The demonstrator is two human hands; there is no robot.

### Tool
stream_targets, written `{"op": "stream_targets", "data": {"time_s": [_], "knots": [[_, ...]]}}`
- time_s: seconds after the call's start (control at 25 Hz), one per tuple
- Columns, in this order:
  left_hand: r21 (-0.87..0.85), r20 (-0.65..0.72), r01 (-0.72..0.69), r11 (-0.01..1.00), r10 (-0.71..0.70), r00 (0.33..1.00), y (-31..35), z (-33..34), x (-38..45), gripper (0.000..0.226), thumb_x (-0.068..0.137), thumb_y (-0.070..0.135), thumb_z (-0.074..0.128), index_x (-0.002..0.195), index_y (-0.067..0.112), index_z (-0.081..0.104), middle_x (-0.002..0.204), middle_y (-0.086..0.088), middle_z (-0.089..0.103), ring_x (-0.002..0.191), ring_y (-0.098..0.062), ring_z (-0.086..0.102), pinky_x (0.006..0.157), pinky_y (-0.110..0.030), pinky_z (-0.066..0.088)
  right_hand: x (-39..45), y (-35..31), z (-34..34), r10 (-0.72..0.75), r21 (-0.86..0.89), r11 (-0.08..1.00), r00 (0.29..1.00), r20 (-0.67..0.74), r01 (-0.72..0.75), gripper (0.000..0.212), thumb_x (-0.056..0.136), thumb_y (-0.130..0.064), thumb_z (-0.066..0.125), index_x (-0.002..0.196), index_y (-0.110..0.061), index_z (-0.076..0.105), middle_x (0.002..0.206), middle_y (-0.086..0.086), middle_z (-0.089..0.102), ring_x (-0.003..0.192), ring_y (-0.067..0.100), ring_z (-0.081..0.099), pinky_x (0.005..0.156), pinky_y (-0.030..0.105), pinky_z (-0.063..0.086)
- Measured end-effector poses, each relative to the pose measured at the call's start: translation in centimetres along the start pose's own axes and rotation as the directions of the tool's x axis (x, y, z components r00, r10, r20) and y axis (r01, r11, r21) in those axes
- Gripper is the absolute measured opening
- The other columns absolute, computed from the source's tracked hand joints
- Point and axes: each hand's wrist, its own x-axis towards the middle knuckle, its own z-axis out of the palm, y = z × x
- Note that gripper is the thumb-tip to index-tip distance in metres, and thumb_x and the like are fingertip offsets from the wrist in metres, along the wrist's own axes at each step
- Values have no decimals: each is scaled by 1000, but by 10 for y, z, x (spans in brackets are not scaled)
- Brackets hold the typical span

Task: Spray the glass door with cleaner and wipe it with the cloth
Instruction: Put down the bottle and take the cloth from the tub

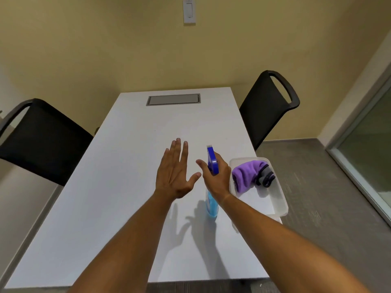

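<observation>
A spray bottle (212, 163) with a dark blue trigger head and light blue liquid stands on the white table (118, 187), right of centre. My right hand (218, 176) grips its neck from the right, fingers curled round it. My left hand (175, 172) hovers flat over the table just left of the bottle, fingers straight and spread, holding nothing. A purple cloth (245, 173) lies bunched in a clear plastic bin (279, 199) at the table's right edge. The glass door (372, 149) shows at the far right.
A dark grey item (265, 176) lies beside the cloth in the bin. Black chairs stand at the left (40, 140) and at the back right (266, 102). A grey cable hatch (173, 99) sits at the table's far end. Grey carpet runs toward the door.
</observation>
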Motion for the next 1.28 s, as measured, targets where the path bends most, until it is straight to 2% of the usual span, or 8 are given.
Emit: {"op": "stream_targets", "data": {"time_s": [0.32,0.52,0.64,0.72,0.84,1.0,1.16,1.28], "knots": [[-20,17,-30,999,30,999,1,14,-7,96,83,73,24,154,18,-11,163,-7,-15,149,-20,-16,119,-33,-14,-12,11,-4,-6,-58,998,1000,-19,5,45,88,-21,74,122,4,59,96,14,66,77,18,60,65,6,50],[-27,-3,-24,999,24,1000,8,17,-17,95,84,74,23,154,20,-12,163,-6,-13,150,-21,-12,121,-36,-8,-16,17,-10,-14,-77,997,999,29,16,55,84,-24,78,128,2,57,97,13,65,80,19,59,68,7,50],[-10,5,25,1000,-25,1000,11,13,-28,96,82,75,21,153,21,-14,163,-5,-15,149,-20,-15,119,-33,-13,-17,22,-21,-7,-145,989,993,117,24,73,81,-32,79,141,-4,48,127,13,65,107,26,64,87,19,53],[2,5,68,998,-68,998,18,10,-40,96,82,76,21,152,22,-16,162,-4,-17,150,-20,-15,119,-34,-13,-18,29,-35,3,-248,967,979,206,49,83,81,-40,77,149,-10,39,149,9,50,131,27,52,104,30,45],[6,-2,142,990,-142,990,38,7,-64,96,82,76,22,151,22,-16,162,-4,-17,150,-21,-14,122,-38,-8,-20,37,-62,0,-439,885,942,335,157,92,84,-55,68,155,-17,24,162,5,29,148,26,30,118,38,29],[32,-15,217,976,-216,976,80,2,-97,97,81,76,23,150,22,-17,161,-4,-18,150,-21,-14,121,-38,-8,-23,41,-108,-27,-562,762,882,470,322,97,84,-66,59,157,-20,15,165,6,19,151,27,17,119,41,23],[-8,-26,266,964,-266,964,130,4,-118,97,82,77,23,153,22,-13,162,-3,-18,150,-20,-15,118,-32,-15,-19,42,-153,-12,-594,693,830,558,409,94,89,-64,52,158,-18,8,167,6,10,153,26,10,122,40,16],[-85,-15,280,956,-282,959,163,12,-125,95,83,73,30,153,21,-10,161,-2,-15,150,-20,-9,118,-30,-12,-11,47,-182,-9,-615,653,816,578,443,91,93,-61,50,158,-15,7,167,7,6,153,25,6,123,38,9]]}}
